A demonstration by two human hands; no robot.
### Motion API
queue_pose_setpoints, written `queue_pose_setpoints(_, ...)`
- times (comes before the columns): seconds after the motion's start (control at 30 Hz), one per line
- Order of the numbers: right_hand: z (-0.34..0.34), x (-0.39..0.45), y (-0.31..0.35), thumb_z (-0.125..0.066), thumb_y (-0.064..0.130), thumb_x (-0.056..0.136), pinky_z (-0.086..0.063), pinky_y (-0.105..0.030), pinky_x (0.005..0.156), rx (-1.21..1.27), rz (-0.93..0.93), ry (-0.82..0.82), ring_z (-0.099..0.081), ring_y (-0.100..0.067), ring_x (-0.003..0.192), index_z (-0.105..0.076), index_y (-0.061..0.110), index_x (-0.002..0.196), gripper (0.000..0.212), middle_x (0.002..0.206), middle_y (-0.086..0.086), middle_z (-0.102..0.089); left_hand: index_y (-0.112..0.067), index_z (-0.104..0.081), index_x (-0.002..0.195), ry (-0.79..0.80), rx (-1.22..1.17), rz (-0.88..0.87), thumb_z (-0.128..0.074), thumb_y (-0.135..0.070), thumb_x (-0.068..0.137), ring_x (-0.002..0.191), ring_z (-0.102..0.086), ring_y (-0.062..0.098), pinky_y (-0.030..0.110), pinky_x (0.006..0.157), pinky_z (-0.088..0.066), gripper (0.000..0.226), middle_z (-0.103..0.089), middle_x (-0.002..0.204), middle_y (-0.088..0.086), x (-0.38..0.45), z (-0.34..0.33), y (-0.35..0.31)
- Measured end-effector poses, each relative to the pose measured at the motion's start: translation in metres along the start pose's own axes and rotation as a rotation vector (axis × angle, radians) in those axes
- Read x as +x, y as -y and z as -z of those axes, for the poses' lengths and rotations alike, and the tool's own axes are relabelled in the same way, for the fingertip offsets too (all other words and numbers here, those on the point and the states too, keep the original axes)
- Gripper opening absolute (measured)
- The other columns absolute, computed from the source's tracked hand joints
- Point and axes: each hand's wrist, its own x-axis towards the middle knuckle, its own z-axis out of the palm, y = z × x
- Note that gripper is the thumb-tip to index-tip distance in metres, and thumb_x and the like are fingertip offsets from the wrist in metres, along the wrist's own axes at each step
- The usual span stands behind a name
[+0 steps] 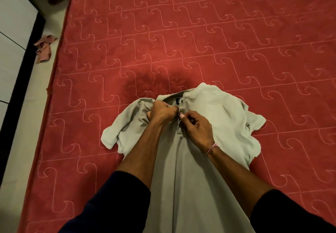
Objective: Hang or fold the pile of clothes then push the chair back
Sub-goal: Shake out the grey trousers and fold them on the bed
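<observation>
Bare mattress (200,32) all around shirt (227,112)

hands (179,118) pinching shirt (227,116) placket, red mattress (200,32)

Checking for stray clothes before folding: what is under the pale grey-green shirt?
The pale grey-green collared shirt lies directly on the red quilted mattress. Whatever sits beneath its middle cannot be seen; both hands and the fabric cover it.

Left hand (161,112), right hand (197,126), both pinching.
</observation>
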Motion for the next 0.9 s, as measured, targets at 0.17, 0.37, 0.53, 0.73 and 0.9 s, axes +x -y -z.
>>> queue_pose_setpoints(0.17, -0.002, -0.002, 0.0, -0.054, 0.051, 0.098, -0.057, -0.038, 0.069, -0.076, 0.098, -0.035, -0.063, -0.006, 0.075, -0.067, 0.03, 0.085, 0.028, 0.082, 0.014, -0.067, -0.015, -0.054, 0.049, -0.045, 0.107, -0.012, -0.063, -0.023, 0.075, 0.073, -0.064, 0.029, 0.038, 0.09, -0.05, 0.029, -0.054, 0.051, -0.002, -0.012, 0.001, -0.012)
queue_pose_setpoints(0.37, 0.0, -0.001, 0.005, -0.056, 0.055, 0.095, -0.059, -0.038, 0.074, -0.042, 0.04, -0.019, -0.066, -0.005, 0.079, -0.071, 0.031, 0.091, 0.029, 0.085, 0.016, -0.071, -0.018, -0.057, 0.051, 0.098, 0.094, -0.067, -0.067, -0.029, 0.081, 0.063, -0.054, 0.022, 0.044, 0.085, -0.048, 0.034, -0.054, 0.051, -0.001, -0.012, 0.013, -0.01)
queue_pose_setpoints(0.53, 0.007, 0.002, 0.016, -0.062, 0.037, 0.096, -0.06, -0.042, 0.077, 0.044, 0.042, -0.02, -0.069, -0.002, 0.08, -0.068, 0.037, 0.097, 0.005, 0.085, 0.019, -0.072, -0.001, -0.072, 0.099, 0.322, 0.038, -0.242, -0.072, -0.009, 0.087, 0.075, -0.065, 0.016, 0.03, 0.069, -0.056, 0.014, -0.073, 0.089, 0.013, -0.021, 0.052, -0.008)
queue_pose_setpoints(0.73, 0.044, 0.046, 0.035, -0.063, 0.013, 0.093, -0.056, -0.031, 0.055, -0.439, 0.476, 0.031, -0.06, -0.017, 0.088, -0.031, 0.038, 0.151, 0.071, 0.135, -0.003, -0.047, -0.006, -0.073, 0.091, 0.191, 0.16, -0.433, -0.071, -0.008, 0.089, 0.075, -0.071, 0.012, 0.033, 0.075, -0.06, 0.003, -0.074, 0.083, 0.003, -0.017, 0.067, -0.004)
queue_pose_setpoints(0.9, 0.056, 0.072, 0.044, -0.069, 0.023, 0.093, -0.056, -0.033, 0.069, -0.828, 0.691, 0.166, -0.054, -0.022, 0.11, -0.06, 0.031, 0.132, 0.04, 0.153, -0.003, -0.042, -0.01, -0.073, 0.091, 0.159, 0.065, -0.46, -0.069, -0.017, 0.093, 0.079, -0.073, 0.017, 0.04, 0.079, -0.061, 0.008, -0.074, 0.083, 0.003, -0.018, 0.057, -0.011)
